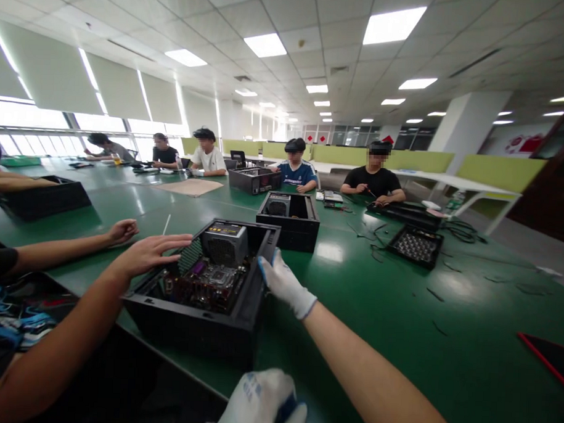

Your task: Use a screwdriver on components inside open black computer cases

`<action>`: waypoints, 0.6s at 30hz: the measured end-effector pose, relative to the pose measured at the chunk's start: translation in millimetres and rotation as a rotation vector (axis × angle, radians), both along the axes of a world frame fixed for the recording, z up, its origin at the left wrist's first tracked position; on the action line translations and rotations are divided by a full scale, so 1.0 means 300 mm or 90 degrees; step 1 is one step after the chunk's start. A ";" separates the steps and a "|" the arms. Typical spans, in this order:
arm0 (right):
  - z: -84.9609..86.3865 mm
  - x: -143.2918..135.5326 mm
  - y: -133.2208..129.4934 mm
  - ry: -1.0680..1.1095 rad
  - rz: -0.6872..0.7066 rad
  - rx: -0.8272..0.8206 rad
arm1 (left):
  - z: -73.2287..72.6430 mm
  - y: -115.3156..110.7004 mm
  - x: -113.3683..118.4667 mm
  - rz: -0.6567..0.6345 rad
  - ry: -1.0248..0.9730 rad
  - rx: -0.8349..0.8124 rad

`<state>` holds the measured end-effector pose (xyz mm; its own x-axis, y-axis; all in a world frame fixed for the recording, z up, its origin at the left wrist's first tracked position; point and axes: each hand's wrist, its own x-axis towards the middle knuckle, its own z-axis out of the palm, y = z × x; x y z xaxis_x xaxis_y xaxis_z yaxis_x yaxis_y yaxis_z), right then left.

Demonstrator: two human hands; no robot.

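Note:
An open black computer case (190, 322) stands on the green table in front of me, with a grey power supply (225, 243) and a circuit board (212, 280) inside. My right hand (286, 284), in a white glove with blue fingertips, touches the case's right wall near the upper rim, its fingers stretched out. Low in the picture is my left hand (261, 402), also gloved, near the case's front. Its fingers are curled, and whatever they may hold is hidden. A co-worker's bare hand (153, 253) reaches over the case's left rim.
Beyond the case stands a second open case (288, 221). A black tray of small round parts (416, 246) and loose cables (464, 231) lie at the right. A dark bin with blue items (21, 319) is at the lower left. People sit across the table (482, 299).

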<state>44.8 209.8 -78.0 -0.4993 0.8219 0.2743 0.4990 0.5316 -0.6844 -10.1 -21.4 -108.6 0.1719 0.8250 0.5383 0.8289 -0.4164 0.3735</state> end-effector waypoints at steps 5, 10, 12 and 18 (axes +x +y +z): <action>0.050 -0.156 0.097 -0.060 0.073 0.031 | -0.174 0.122 -0.061 0.082 -0.023 -0.028; 0.073 -0.076 0.194 -0.184 0.036 0.070 | -0.216 0.156 -0.109 0.104 -0.087 -0.061; 0.092 -0.032 0.261 -0.248 -0.014 0.091 | -0.221 0.153 -0.109 0.112 -0.105 -0.053; 0.152 0.062 0.500 -0.403 -0.154 0.163 | -0.256 0.145 -0.105 0.101 -0.097 -0.082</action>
